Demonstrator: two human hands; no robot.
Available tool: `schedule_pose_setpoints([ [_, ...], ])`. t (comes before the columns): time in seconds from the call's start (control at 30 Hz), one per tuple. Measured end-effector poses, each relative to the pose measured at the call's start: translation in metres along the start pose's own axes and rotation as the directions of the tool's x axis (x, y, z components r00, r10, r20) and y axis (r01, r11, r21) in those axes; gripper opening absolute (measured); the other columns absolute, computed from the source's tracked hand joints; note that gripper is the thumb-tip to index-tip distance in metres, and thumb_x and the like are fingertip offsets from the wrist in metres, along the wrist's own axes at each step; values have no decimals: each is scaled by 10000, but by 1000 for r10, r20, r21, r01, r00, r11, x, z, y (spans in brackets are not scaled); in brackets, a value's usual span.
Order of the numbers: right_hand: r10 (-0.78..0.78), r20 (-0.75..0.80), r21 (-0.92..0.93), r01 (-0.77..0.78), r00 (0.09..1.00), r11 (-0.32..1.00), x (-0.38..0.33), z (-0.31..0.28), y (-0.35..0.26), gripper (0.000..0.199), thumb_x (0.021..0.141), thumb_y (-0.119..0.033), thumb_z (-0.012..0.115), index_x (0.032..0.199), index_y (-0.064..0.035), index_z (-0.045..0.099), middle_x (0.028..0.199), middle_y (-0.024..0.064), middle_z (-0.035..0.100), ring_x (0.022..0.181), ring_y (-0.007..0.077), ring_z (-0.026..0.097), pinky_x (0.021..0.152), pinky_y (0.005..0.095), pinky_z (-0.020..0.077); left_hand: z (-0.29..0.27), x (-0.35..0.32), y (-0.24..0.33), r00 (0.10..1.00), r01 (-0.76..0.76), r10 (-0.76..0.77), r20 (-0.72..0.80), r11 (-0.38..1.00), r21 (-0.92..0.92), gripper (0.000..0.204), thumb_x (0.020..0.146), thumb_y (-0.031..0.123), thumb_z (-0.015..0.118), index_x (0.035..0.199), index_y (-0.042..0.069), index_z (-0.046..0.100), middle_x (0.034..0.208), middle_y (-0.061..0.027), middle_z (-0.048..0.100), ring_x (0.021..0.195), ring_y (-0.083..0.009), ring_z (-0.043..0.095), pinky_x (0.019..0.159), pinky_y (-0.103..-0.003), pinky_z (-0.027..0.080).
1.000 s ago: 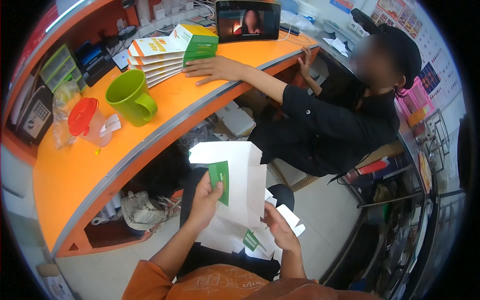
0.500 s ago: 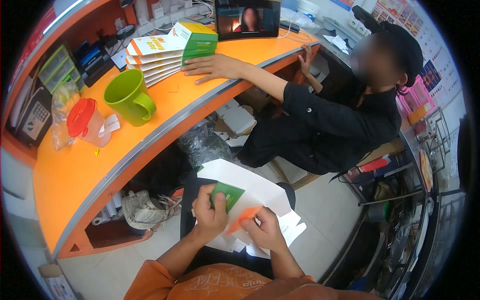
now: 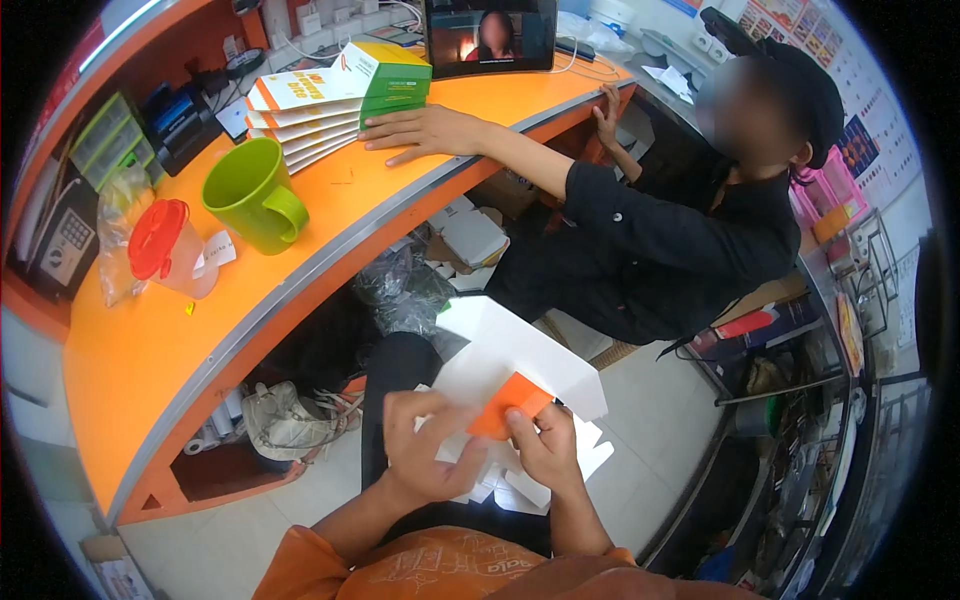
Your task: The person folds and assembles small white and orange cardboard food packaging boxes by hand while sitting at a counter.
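Note:
On my lap lies a partly folded cardboard carton (image 3: pixel 520 340), white inside, with an orange flap (image 3: pixel 510 402) turned up. My right hand (image 3: pixel 548 450) pinches the lower right edge of that flap, thumb on top. My left hand (image 3: pixel 425 455) is beside the flap's left edge, blurred by motion, its thumb and fingers apart with nothing seen between them. Whether its fingertips touch the cardboard I cannot tell. More white flaps show beneath my hands, partly hidden by them.
An orange counter (image 3: pixel 150 350) curves along the left, bearing a green mug (image 3: pixel 245 195), a red-lidded plastic cup (image 3: pixel 170 250), stacked folded cartons (image 3: pixel 320 100) and a tablet (image 3: pixel 490 38). Across from me sits a person in black (image 3: pixel 690 240), one hand against the stack. Shelves (image 3: pixel 790 450) stand at right.
My left hand has let go of the green panel and moved slightly down. The carton has turned and shifted right, so its orange flap now faces up under my right thumb.

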State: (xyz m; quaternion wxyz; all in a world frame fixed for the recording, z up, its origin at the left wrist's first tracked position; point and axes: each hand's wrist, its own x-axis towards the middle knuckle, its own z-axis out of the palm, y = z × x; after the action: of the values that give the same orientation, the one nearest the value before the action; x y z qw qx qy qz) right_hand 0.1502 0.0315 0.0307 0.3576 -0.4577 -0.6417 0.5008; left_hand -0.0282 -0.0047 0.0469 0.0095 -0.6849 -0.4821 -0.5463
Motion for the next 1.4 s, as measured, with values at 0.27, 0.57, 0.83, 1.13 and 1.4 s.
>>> schedule_pose_setpoints([
  [0.27, -150, 106, -59, 157, 983, 986, 15, -1, 7, 250, 1023, -147, 500, 1157, 12, 639, 1042, 165, 684, 953, 201, 657, 835, 316, 499, 16, 13, 4, 927, 308, -248, 282, 932, -192, 342, 839, 36, 660, 1177, 0, 622, 985, -133, 641, 886, -331, 601, 796, -398, 478],
  [0.57, -133, -111, 204, 153, 985, 967, 8, 8, 3, 459, 959, -206, 610, 1313, 68, 506, 1265, 190, 609, 1132, 247, 598, 985, 377, 448, 31, 7, 6, 868, 225, -139, 476, 965, -130, 733, 805, 32, 655, 1490, 109, 407, 1330, -239, 472, 1117, -410, 508, 964, -462, 433],
  [0.83, -403, -192, -335, 326, 895, 884, 16, -15, -16, 318, 904, -7, 534, 1204, 39, 632, 1144, 232, 675, 1020, 344, 673, 877, 362, 524, 17, 13, -2, 863, 480, -217, 456, 636, -605, 824, 786, 232, 803, 1455, 21, 371, 1438, -195, 396, 1292, -346, 457, 1075, -438, 373],
  [1.13, -700, -14, -438, 625, 714, 646, 16, -15, -32, 408, 770, 46, 613, 1165, -24, 692, 1158, 209, 677, 1052, 370, 670, 938, 410, 530, 12, 29, 8, 905, 411, -381, 190, 666, -622, 655, 778, 70, 813, 1327, -24, 470, 1282, -186, 555, 1148, -259, 608, 993, -350, 476],
  [1.4, -559, -201, 15, 573, 804, 819, 3, -15, -26, 146, 875, 22, 618, 1009, 29, 674, 1151, 254, 673, 1087, 343, 668, 944, 417, 521, 0, 23, 0, 919, 361, -366, 146, 631, -687, 220, 823, 1, 762, 1017, -40, 667, 1015, -140, 696, 983, -189, 671, 895, -296, 509],
])
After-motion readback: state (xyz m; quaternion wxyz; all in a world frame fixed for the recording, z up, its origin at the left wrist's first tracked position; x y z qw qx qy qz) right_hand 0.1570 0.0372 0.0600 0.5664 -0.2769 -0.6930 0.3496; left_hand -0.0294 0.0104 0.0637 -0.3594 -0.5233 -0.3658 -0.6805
